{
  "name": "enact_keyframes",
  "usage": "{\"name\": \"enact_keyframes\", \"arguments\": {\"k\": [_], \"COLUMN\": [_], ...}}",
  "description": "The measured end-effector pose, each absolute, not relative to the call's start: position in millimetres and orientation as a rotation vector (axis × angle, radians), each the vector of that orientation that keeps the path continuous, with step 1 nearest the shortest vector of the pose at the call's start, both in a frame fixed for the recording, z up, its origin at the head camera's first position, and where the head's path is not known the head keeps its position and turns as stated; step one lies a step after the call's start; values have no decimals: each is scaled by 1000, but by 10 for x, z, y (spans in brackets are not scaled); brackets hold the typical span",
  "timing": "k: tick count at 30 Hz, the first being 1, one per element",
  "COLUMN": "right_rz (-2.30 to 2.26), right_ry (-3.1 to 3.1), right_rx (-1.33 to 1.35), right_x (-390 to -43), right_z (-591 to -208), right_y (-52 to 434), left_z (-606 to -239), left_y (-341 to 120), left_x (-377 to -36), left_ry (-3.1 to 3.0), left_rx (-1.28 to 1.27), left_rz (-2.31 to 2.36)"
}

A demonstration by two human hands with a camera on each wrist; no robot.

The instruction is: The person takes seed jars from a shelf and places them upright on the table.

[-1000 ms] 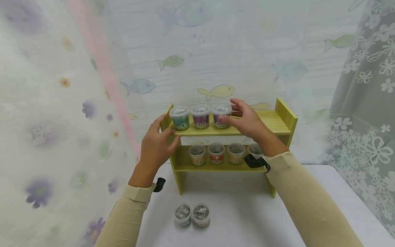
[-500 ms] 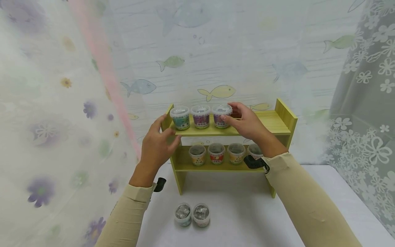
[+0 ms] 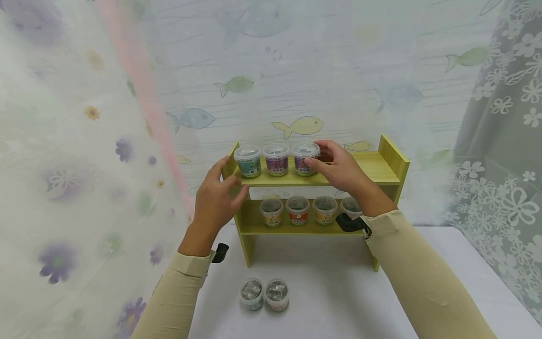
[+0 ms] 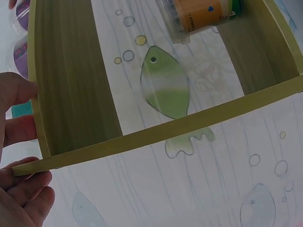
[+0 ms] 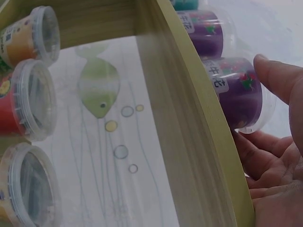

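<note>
A yellow-green wooden shelf (image 3: 372, 165) stands on a white table. Its top board carries a teal tub (image 3: 249, 162) and two purple tubs (image 3: 276, 161) in a row. My right hand (image 3: 314, 153) curls round the right-most purple tub (image 3: 304, 162), thumb at its front and fingers behind. In the right wrist view the thumb (image 5: 279, 78) lies by that tub's (image 5: 236, 92) lid. My left hand (image 3: 233, 181) grips the shelf's left end. In the left wrist view its fingers (image 4: 21, 130) sit on either side of the board's edge (image 4: 142, 137).
The lower board holds several clear-lidded tubs (image 3: 298, 210), the nearest to the left hand orange-labelled (image 4: 199, 16). Two more tubs (image 3: 264, 295) stand on the table (image 3: 338, 292) in front of the shelf. Printed curtains (image 3: 63, 165) hang close on the left, back and right.
My right hand's fingers have drawn in from spread above the shelf to close round the right-most purple tub. The left hand has stayed at the shelf's left end.
</note>
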State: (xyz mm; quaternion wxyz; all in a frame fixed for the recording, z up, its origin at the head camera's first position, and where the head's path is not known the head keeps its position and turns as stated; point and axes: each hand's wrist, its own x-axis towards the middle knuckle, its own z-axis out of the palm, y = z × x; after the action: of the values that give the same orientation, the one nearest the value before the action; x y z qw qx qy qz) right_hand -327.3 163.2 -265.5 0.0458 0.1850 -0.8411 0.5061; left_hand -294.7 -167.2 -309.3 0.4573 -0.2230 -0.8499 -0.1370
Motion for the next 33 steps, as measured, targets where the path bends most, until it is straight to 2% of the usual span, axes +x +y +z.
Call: {"name": "enact_keyframes", "arguments": {"k": [33], "right_rz": [1504], "right_ry": [-2548], "right_rx": [490], "right_x": [-3261], "right_z": [-2601], "right_y": [1531], "left_z": [-3111], "left_y": [-1680], "left_x": [-2976], "left_ry": [-2083], "left_rx": [-553], "left_rz": [-344]}}
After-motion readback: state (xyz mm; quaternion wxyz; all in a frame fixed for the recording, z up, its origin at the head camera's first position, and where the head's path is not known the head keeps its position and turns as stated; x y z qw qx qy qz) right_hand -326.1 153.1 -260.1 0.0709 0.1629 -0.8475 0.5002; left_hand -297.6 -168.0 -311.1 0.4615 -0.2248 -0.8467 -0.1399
